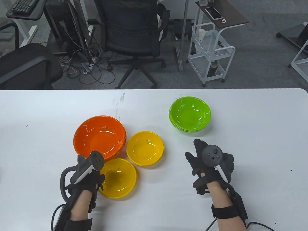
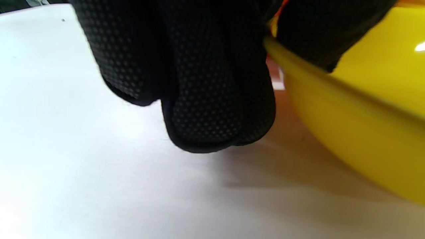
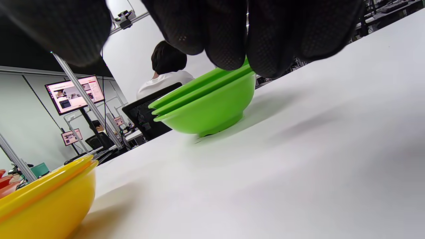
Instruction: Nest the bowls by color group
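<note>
Bowls: green stack (image 1: 189,114) upper right and orange stack (image 1: 99,137) look nested; two yellow bowls remain apart, left hand (image 1: 83,176) pinching the near yellow bowl (image 1: 119,178) rim, right hand (image 1: 211,166) fingers loosely apart, holding nothing.

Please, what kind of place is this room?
Probably an office or lab set up for recording. Beyond the white table stand an office chair and a cart; the right wrist view shows a wall screen and a seated person.

White table (image 1: 252,144), rounded far-right corner, a few dark specks. On it: nested stack of orange bowls (image 1: 99,138), left of centre; far yellow bowl (image 1: 145,148) just beside it; near yellow bowl (image 1: 118,178) at the front; nested stack of green bowls (image 1: 189,113), well apart to the right.
</note>
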### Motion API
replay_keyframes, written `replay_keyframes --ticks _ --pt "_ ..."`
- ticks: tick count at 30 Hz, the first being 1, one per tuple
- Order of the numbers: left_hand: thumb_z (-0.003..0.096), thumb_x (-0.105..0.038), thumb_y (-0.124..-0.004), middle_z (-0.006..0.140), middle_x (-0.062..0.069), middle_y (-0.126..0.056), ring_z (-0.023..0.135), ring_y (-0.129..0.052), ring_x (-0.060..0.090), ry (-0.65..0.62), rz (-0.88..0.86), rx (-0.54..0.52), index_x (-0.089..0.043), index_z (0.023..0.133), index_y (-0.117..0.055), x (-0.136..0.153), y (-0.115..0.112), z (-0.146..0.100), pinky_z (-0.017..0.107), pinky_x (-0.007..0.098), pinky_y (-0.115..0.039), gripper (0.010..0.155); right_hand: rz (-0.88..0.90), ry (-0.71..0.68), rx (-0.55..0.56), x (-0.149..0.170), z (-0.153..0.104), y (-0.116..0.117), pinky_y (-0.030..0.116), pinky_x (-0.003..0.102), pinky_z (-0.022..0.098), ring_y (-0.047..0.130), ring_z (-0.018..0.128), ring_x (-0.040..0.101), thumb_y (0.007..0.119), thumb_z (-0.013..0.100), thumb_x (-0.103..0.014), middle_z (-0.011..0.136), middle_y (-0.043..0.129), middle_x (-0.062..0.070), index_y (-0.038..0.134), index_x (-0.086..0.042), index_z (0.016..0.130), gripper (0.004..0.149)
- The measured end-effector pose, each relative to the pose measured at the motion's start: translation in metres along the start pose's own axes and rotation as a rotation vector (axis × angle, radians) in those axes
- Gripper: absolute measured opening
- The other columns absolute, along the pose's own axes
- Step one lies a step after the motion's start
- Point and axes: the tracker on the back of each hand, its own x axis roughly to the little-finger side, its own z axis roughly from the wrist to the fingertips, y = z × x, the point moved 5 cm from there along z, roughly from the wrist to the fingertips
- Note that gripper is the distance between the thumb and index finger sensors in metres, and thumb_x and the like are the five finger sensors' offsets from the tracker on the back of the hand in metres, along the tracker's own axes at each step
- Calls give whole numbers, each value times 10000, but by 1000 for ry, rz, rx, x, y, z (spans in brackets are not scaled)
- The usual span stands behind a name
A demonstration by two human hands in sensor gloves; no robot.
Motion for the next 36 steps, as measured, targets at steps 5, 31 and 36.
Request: replay_keyframes --ticks 5,31,36 --pt "452 -423 -859 556 -42 -1135 374 -1180 101 -67 -100 -1 -157 855 -879 1 6 -4 402 321 -942 483 1 4 -7 0 0 1 679 600 600 806 865 478 762 375 -603 1006 696 112 627 -201 989 746" --pt "489 -390 -805 532 -42 -1120 341 -1170 103 -195 -365 -344 -101 994 -705 -68 66 -37 385 320 -939 591 33 32 -28 8 1 0 678 599 602 806 865 476 775 372 -600 1006 695 112 630 -200 987 747" --pt "494 -390 -796 497 -39 -1128 299 -1174 91 -113 -384 -447 -149 1039 -643 -78 62 -29 354 309 -950 615 50 36 -29 11 2 -1 678 599 602 807 865 476 771 373 -601 1005 697 111 632 -201 987 746"
